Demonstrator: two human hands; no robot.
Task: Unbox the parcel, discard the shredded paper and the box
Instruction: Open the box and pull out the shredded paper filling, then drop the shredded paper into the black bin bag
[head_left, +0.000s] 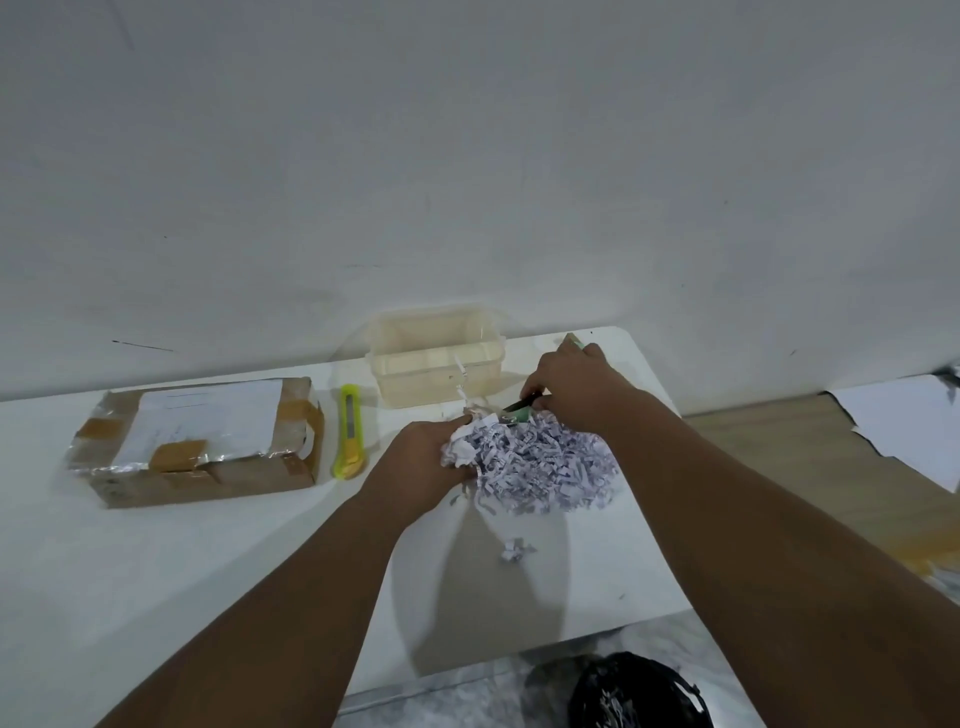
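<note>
A pile of white and purple shredded paper (540, 462) lies on the white table (156, 561). My left hand (421, 462) grips a clump of the shreds at the pile's left edge. My right hand (571, 387) is at the pile's far side, fingers closed on a dark, thin item (522, 404) with a green part that is partly buried in the shreds; I cannot tell what it is. The taped cardboard box (202, 441) with a white label lies at the left, apart from both hands.
A yellow-green utility knife (350, 431) lies between the box and the pile. A clear plastic container (436, 358) stands against the wall behind the pile. A black bin bag (639, 691) with shreds sits on the floor below the table's front edge. A few stray shreds (517, 551) lie nearer me.
</note>
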